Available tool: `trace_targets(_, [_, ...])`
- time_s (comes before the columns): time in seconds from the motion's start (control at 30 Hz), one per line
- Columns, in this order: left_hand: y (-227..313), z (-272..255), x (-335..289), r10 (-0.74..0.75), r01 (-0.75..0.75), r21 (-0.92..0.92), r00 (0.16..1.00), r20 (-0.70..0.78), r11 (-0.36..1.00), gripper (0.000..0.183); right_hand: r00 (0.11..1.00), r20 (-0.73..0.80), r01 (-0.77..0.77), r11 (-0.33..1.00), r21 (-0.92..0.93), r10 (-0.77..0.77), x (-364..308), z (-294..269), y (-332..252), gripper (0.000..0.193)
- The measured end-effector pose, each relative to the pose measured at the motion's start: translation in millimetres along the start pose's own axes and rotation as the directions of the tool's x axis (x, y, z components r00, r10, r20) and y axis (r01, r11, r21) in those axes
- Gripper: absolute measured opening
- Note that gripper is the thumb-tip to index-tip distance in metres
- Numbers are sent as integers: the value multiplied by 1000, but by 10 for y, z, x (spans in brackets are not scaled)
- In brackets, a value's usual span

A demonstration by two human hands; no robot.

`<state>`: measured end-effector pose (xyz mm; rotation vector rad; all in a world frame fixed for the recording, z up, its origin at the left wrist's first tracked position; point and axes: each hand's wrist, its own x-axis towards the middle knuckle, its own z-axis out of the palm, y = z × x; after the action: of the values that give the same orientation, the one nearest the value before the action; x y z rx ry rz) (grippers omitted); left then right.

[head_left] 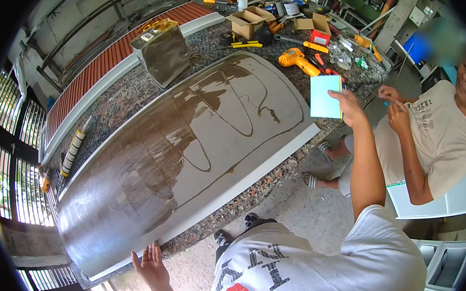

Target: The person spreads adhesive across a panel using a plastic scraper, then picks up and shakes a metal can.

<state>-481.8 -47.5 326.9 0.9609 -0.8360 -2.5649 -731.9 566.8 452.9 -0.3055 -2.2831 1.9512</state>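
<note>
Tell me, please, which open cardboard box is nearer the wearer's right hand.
The red-sided box; the plain brown box stands to its left, farther from the right hand.

Orange power tool (297,60) near red box (320,37); green-capped bottle (242,0) beyond open brown carton (243,28).

Right hand (348,105) gripping card (322,100), smeared panel (186,161)

Our right forearm (366,160) reaches far forward, bare below the sleeve, its right hand (350,108) angled leftward in a pinch with the thumb on top. Our left hand (151,270) is low and near us, palm up, fingers extended, thumb spread apart.
</note>
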Motion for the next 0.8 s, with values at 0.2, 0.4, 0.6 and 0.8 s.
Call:
trace_targets(0.2, [-56, -214, 118, 60, -60, 62, 998, -4, 996, 67, 985, -13, 92, 596, -798, -169, 60, 300, -151, 27])
trace_targets(0.4, [-62, -217, 162, 61, -58, 95, 998, -29, 994, 69, 975, -110, 10, 532, -846, -194, 172, 540, 83, 28])
trace_targets(0.6, [-44, -276, 143, 32, -33, 43, 999, 6, 999, 63, 996, -25, 11, 396, -918, -85, 109, 870, 31, 29])
trace_targets(0.8, [54, -335, 116, -42, 46, -31, 992, 119, 998, 55, 1000, 22, 24, 297, -955, -9, 67, 1105, -34, 28])
